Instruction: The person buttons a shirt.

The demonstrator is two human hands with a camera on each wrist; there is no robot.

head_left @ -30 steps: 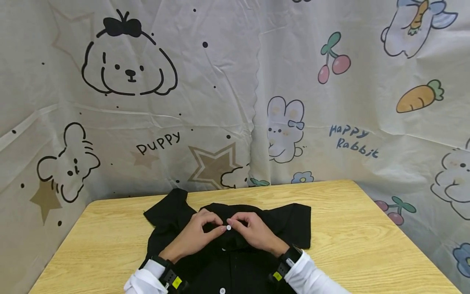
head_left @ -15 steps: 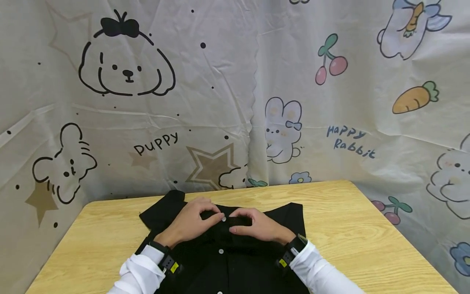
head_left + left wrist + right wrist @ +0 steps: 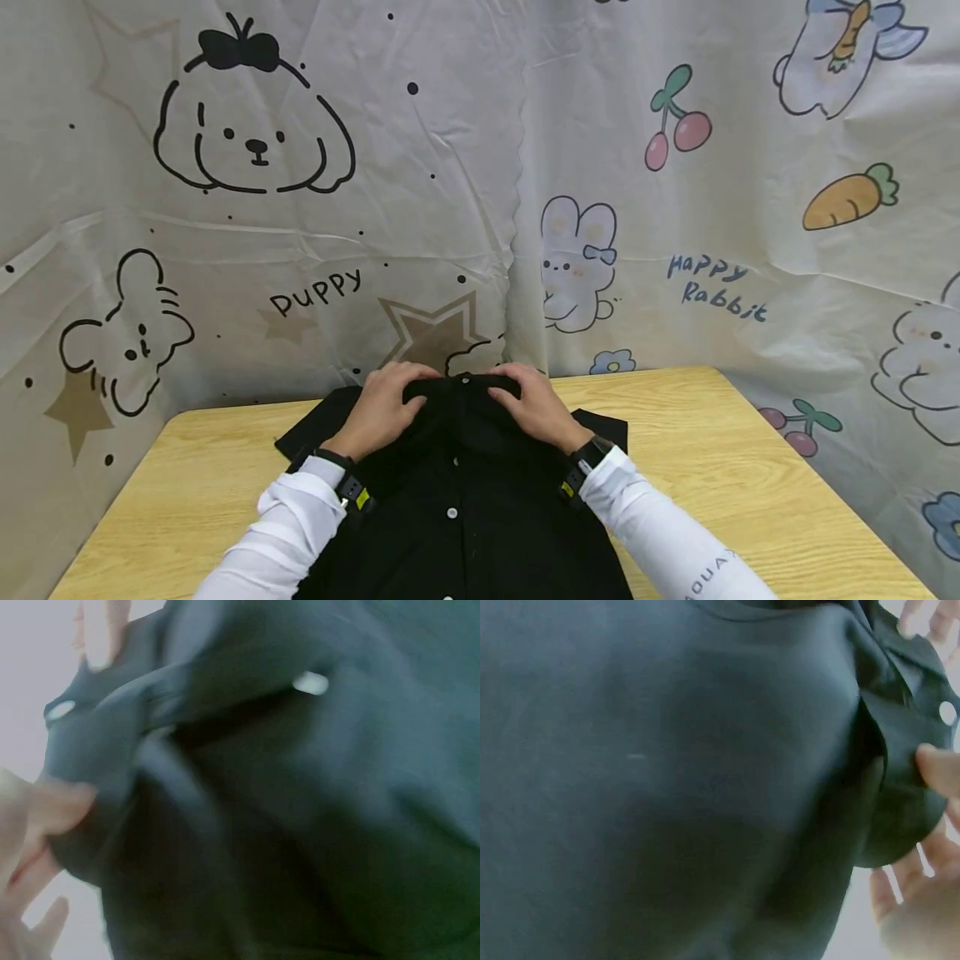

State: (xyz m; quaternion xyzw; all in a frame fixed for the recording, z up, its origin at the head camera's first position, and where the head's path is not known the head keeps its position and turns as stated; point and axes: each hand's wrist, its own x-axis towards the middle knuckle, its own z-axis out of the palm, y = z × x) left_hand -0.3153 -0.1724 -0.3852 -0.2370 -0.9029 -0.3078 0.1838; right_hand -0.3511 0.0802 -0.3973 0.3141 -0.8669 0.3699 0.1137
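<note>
A black short-sleeved button-up shirt (image 3: 517, 508) lies with its lower body toward me. Its collar (image 3: 438, 390) is raised at the far end, held between both hands. My left hand (image 3: 381, 410) pinches the left part of the collar, thumb in front and fingers behind. On the right part, my right hand (image 3: 537, 410) grips in the same way. A white button (image 3: 947, 713) shows at the collar between the hands. Down the front placket sit more white buttons, among them one button (image 3: 452, 513) at mid-chest. Blur softens the cloth in the left wrist view.
The shirt is on a light wooden table (image 3: 720, 492) with rounded far corners. Behind it hangs a pale curtain (image 3: 450, 167) printed with cartoon animals. The shirt's sleeves (image 3: 606, 427) reach out flat past both hands.
The hands, earlier close together at the top button, have moved apart along the collar. They have lifted it upward and away from me, and the shirt front is stretched out more.
</note>
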